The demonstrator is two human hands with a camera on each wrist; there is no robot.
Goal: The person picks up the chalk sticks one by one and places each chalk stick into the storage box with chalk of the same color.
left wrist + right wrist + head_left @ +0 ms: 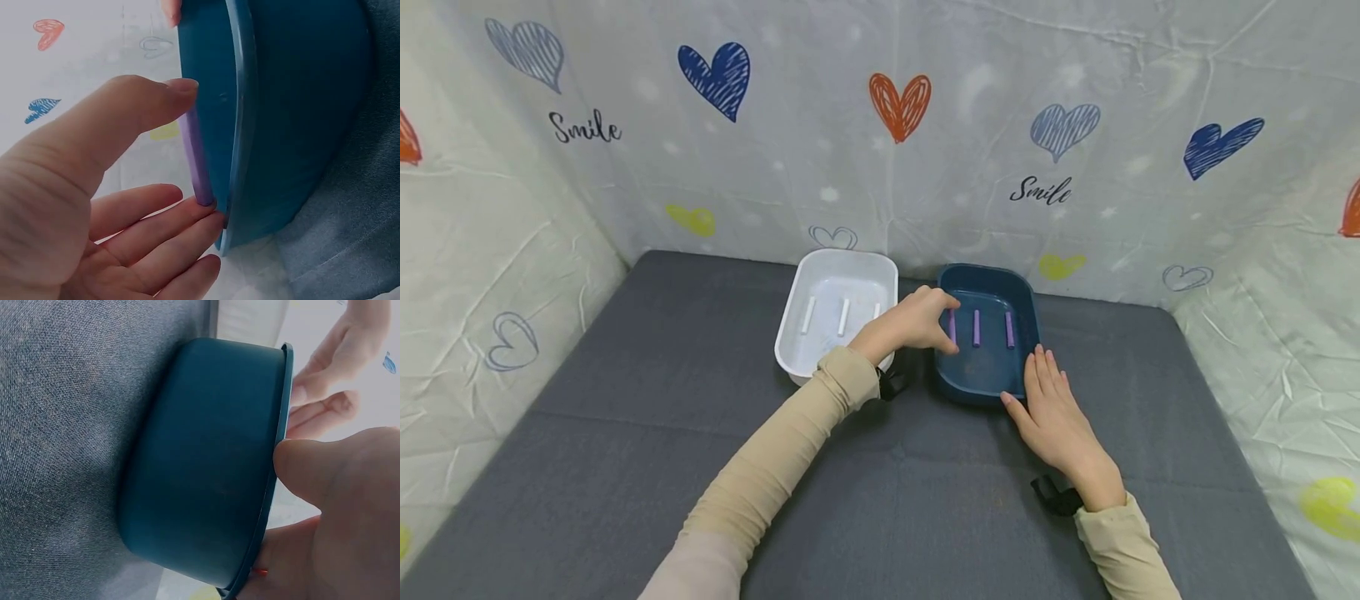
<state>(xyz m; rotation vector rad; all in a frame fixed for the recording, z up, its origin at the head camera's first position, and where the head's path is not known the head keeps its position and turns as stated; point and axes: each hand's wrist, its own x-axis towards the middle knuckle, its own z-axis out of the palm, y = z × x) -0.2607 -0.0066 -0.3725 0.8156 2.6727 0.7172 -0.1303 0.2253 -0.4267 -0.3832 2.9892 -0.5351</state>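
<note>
In the head view my left hand [914, 322] reaches over the left wall of a dark blue basin [973, 377]. It holds a purple chalk stick [195, 159] by its two ends, the thumb at one and the fingertips at the other. Two more purple chalk sticks, a middle one [977, 328] and a right one [1010, 330], lie side by side on the basin floor. At the basin's near right corner rests my right hand [1060, 423], fingers straight along the side and thumb [303, 464] on the rim.
Left of the blue basin stands a white basin [787, 348] with white chalk sticks [843, 317] in it, partly covered by my left forearm. Both stand on a grey cloth-covered table [887, 500], near its back edge. A patterned curtain [805, 150] hangs behind.
</note>
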